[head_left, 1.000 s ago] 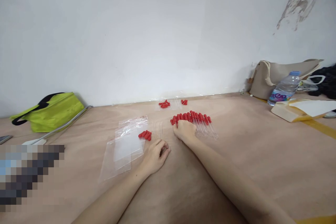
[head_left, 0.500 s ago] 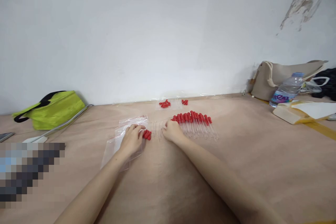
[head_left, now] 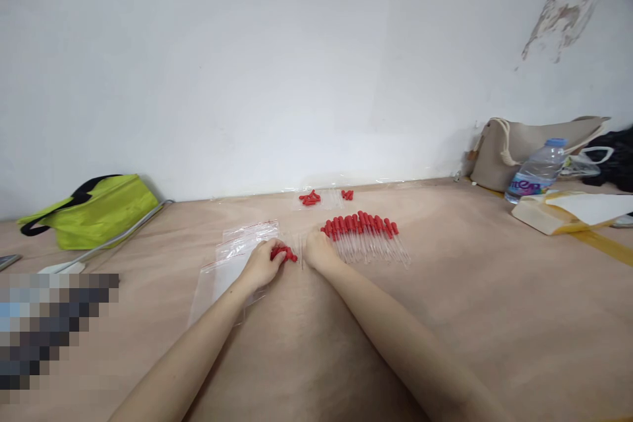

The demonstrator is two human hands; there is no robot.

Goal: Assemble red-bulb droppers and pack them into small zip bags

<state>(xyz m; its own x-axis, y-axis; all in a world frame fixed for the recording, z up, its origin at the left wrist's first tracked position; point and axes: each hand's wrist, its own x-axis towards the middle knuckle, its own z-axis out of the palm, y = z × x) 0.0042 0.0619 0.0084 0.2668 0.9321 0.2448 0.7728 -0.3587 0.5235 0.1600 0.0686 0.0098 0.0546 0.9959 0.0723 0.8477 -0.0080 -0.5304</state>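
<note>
My left hand [head_left: 262,265] curls its thumb and fingers round a small heap of red rubber bulbs [head_left: 291,255], some of which stick out to the right. Thin clear glass tubes [head_left: 301,252] lie between my two hands. My right hand [head_left: 319,249] is closed beside them, its fingertips hidden behind the knuckles; what it holds cannot be made out. To its right runs a row of droppers [head_left: 366,227], clear tubes with red bulbs on their far ends. Clear zip bags [head_left: 217,283] lie under and beside my left wrist.
Near the wall are more red bulbs [head_left: 310,198] on clear plastic, with another small red group [head_left: 347,195]. A lime-green bag [head_left: 106,211] and a cable stand left. On the right are a water bottle [head_left: 537,171], a beige bag [head_left: 487,158] and an opened packet [head_left: 544,214].
My left hand has moved slightly right and closed round the red bulbs, which have shifted right toward the tubes. My right hand has moved slightly left, still closed.
</note>
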